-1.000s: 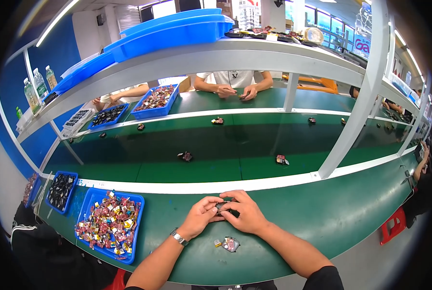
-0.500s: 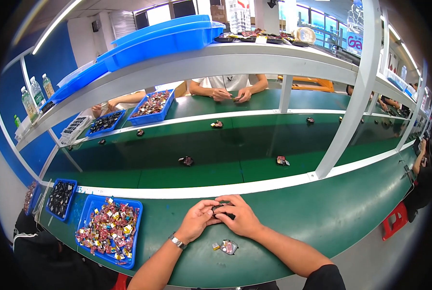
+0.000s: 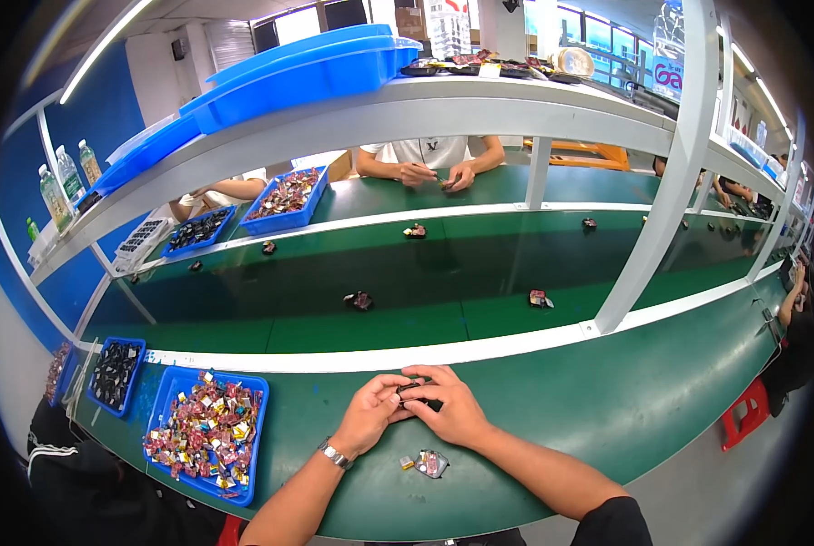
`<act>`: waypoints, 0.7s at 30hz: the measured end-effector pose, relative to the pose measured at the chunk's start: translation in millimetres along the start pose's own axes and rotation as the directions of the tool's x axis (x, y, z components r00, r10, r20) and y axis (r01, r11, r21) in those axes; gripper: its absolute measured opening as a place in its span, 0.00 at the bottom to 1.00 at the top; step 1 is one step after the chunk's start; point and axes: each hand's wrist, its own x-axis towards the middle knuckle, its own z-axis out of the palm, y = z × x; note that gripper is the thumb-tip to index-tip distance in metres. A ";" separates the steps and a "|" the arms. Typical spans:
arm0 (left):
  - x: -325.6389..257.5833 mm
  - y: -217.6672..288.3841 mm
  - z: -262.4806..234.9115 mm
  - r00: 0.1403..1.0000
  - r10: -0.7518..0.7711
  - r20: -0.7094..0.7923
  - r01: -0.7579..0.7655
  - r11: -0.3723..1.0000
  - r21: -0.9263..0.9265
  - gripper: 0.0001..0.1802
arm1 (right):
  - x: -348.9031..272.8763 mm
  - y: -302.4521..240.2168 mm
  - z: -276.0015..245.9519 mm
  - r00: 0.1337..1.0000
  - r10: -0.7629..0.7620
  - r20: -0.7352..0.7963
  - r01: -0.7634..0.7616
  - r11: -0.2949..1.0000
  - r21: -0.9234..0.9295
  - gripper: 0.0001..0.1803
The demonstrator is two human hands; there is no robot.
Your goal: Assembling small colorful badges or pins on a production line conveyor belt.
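Assembly step, judged: left hand [image 3: 368, 418] and right hand [image 3: 449, 409] meet, each grip grasping one small dark part [image 3: 413, 393] just above the green surface [image 3: 607, 409]. Next calls for steady pressing; loose colourful piece [image 3: 431, 463] lies near.

green bench [image 3: 607, 409]: left hand [image 3: 369, 420] and right hand [image 3: 452, 414] meet on a small dark part [image 3: 413, 393] | small colourful flat piece [image 3: 431, 463] just before the hands | blue plastic tray of mixed pieces [image 3: 205, 432] to their left | smaller blue tray of dark parts [image 3: 114, 374] farther left | green conveyor belt [image 3: 443, 291] behind
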 end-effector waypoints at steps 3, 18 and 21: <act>-0.7 0.9 0.8 0.999 0.033 -0.002 -0.033 0.999 -0.006 0.13 | 0.2 -7.0 0.7 1.000 -0.032 0.001 0.032 0.999 -0.026 0.10; 0.7 -3.0 4.1 0.999 0.054 -0.004 -0.054 0.997 -0.059 0.13 | -0.7 -6.0 3.5 0.999 -0.024 -0.044 0.026 0.999 0.031 0.11; 0.4 -2.6 3.3 0.998 0.059 -0.016 -0.060 0.994 -0.086 0.14 | -0.9 -13.4 -0.9 0.993 -0.109 -0.041 0.106 0.992 -0.061 0.11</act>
